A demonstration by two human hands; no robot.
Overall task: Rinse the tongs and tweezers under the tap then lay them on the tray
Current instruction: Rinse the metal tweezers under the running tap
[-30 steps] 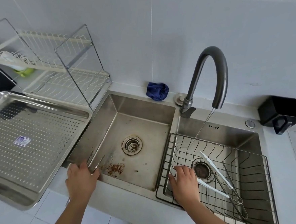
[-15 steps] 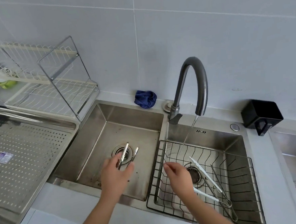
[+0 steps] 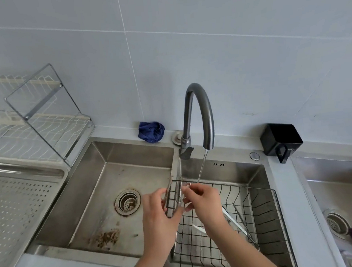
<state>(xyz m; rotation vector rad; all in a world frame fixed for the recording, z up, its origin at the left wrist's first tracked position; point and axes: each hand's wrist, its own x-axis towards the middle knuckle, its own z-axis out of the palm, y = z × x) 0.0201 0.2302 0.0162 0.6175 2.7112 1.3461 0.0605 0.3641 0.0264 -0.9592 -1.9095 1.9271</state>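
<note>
My left hand point(image 3: 158, 216) grips a pair of steel tongs point(image 3: 172, 196) near the divider between the two basins, tips pointing up and away. My right hand point(image 3: 203, 202) pinches the tongs' far end, just left of the thin water stream point(image 3: 201, 169) falling from the dark curved tap point(image 3: 198, 113). In the wire basket point(image 3: 266, 210) in the right basin lie white plastic tongs point(image 3: 232, 221) and thin metal tweezers point(image 3: 245, 224). The perforated steel tray point(image 3: 19, 202) sits at the left.
A wire dish rack point(image 3: 39, 122) stands behind the tray. The left basin point(image 3: 119, 174) has a drain and brown residue point(image 3: 105, 238). A blue cloth point(image 3: 151, 131) lies by the tap base, a black holder point(image 3: 280, 139) at the right. Another sink point(image 3: 339, 195) shows far right.
My left hand has carried the steel tongs from the left basin rightward to the divider near the water stream. My right hand rose from the basket and took hold of the tongs' end.
</note>
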